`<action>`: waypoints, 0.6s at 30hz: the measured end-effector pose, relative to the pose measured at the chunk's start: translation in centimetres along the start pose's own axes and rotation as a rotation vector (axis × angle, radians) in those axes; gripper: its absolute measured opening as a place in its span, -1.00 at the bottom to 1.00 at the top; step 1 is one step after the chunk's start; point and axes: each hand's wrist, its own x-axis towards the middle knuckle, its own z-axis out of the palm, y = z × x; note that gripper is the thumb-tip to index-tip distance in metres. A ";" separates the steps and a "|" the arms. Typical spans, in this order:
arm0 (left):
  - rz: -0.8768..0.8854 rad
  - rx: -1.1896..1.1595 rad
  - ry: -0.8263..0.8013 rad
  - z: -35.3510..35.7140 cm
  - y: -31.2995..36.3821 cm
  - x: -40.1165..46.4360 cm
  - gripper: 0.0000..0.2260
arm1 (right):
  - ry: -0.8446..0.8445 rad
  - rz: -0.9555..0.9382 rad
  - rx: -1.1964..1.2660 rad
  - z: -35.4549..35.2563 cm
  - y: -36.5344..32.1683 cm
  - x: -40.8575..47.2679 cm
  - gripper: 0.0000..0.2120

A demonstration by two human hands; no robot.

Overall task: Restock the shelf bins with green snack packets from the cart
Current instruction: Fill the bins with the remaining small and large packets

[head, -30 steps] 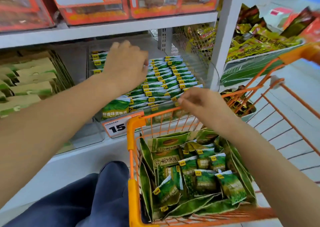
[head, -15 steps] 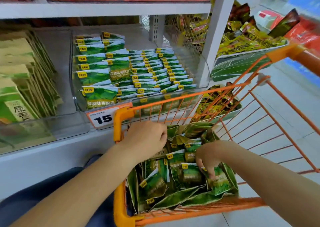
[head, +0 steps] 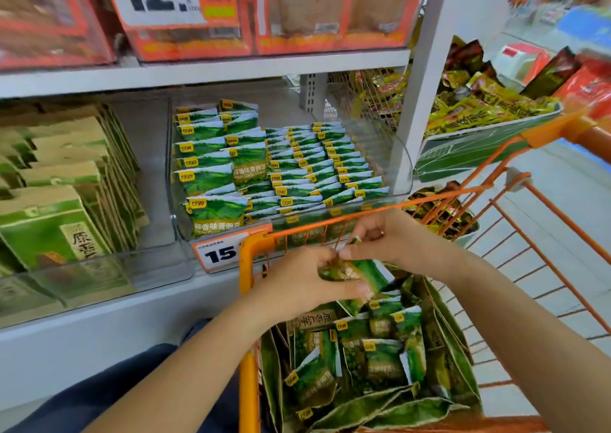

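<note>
Head view: two hands over one orange cart (head: 246,300).
Left hand (head: 297,283): grips green packets (head: 360,275).
Right hand (head: 385,240): pinches the same packets' top.
Shelf bin (head: 401,168): rows of green packets.

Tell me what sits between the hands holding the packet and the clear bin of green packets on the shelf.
In the head view, the cart's orange top rail crosses between the hands and the bin, with the bin's clear front wall just behind it.

Bright, even store light falls from overhead with only soft shadows. Both hands, the left hand (head: 297,283) and right hand (head: 380,244), are motion-smeared. Above them the orange boxes (head: 185,35) blur, and the shelf edge (head: 205,73) bows from wide-angle distortion.
</note>
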 end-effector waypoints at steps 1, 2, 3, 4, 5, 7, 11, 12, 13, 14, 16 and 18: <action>0.013 -0.067 0.063 -0.1 0.1 -0.1 -0.58 | 0.067 -0.043 0.060 0.3 -0.5 0.2 -0.78; 0.030 -0.160 0.137 -0.3 0.3 -0.1 -0.72 | 0.134 -0.067 0.122 0.5 -0.6 0.5 -0.78; 0.043 -0.255 0.206 -0.6 0.6 -0.3 -0.85 | 0.179 -0.072 0.180 0.7 -0.4 0.6 -0.73; 0.050 -0.321 0.270 -1.0 0.8 -0.5 -0.91 | 0.184 -0.064 0.221 0.6 -0.1 0.7 -0.65; 0.058 -0.357 0.323 -1.3 1.0 -0.6 -0.93 | 0.152 -0.058 0.235 0.5 0.1 0.7 -0.57; 0.064 -0.357 0.383 -2.0 1.1 -0.9 -0.91 | 0.106 -0.067 0.229 0.4 0.3 0.5 -0.54; 0.142 -0.224 0.419 -2.6 1.9 -1.3 -0.91 | 0.239 -0.186 0.265 1.4 -0.3 0.1 -0.68; 0.170 -0.137 0.435 -2.9 2.2 -1.4 -0.86 | 0.265 -0.213 0.215 1.7 -0.4 0.1 -0.67; 0.181 -0.028 0.449 -3.3 2.4 -1.5 -0.79 | 0.293 -0.227 0.117 1.9 -0.4 0.1 -0.69; 0.177 0.108 0.450 -3.8 2.8 -1.6 -0.73 | 0.326 -0.229 0.005 2.1 -0.3 0.1 -0.72; 0.150 0.400 0.409 -4.8 3.9 -1.7 -0.72 | 0.406 -0.281 -0.186 2.5 0.0 0.1 -0.76; 0.150 0.531 0.428 -6.2 5.0 -1.6 -0.78 | 0.471 -0.379 -0.347 3.1 0.2 0.0 -0.84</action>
